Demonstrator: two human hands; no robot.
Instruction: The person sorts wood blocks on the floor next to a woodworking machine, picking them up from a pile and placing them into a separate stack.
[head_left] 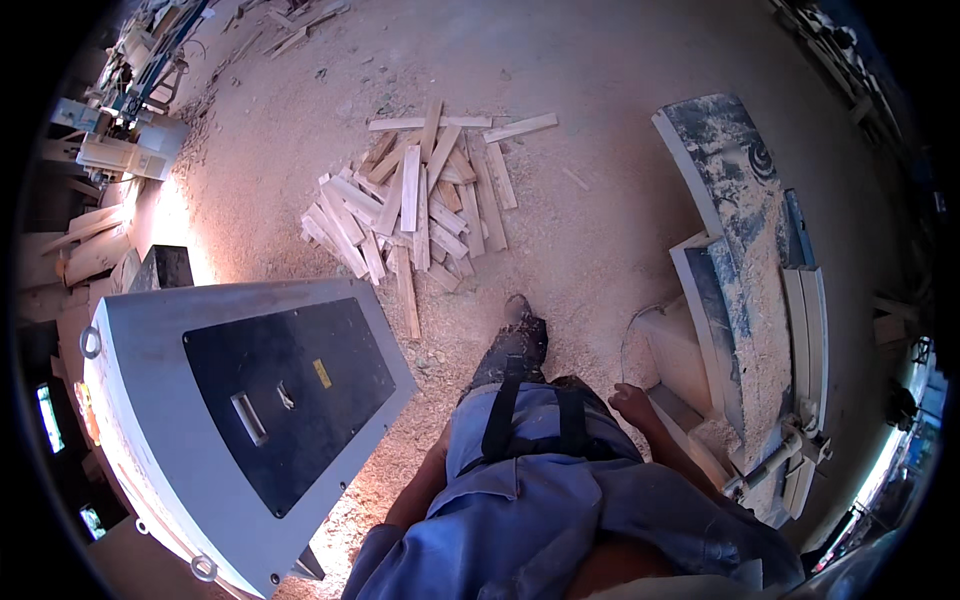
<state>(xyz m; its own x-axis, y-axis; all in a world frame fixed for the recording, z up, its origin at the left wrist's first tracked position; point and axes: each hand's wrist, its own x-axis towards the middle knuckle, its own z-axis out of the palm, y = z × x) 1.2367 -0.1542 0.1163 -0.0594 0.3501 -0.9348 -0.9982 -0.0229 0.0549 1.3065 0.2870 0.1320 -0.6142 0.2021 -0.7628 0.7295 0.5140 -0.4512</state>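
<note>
My right hand (631,402) hangs beside my right hip, close to the pale base (672,350) of a machine. Its fingers look loosely curled in, and I see nothing in them. On my left side only the forearm (425,488) shows, next to my blue shirt (530,510); the fingers of that hand are hidden. The machine at my right has a long dark table (727,180) strewn with sawdust, and pale fence-like rails (803,330) run along its outer side.
A grey cabinet with a dark door panel (285,390) stands close at my left. Ahead, a loose pile of wooden slats (412,200) lies on the dusty floor (590,120). More machinery (125,155) stands at the far left. My shoe (518,310) is just short of the pile.
</note>
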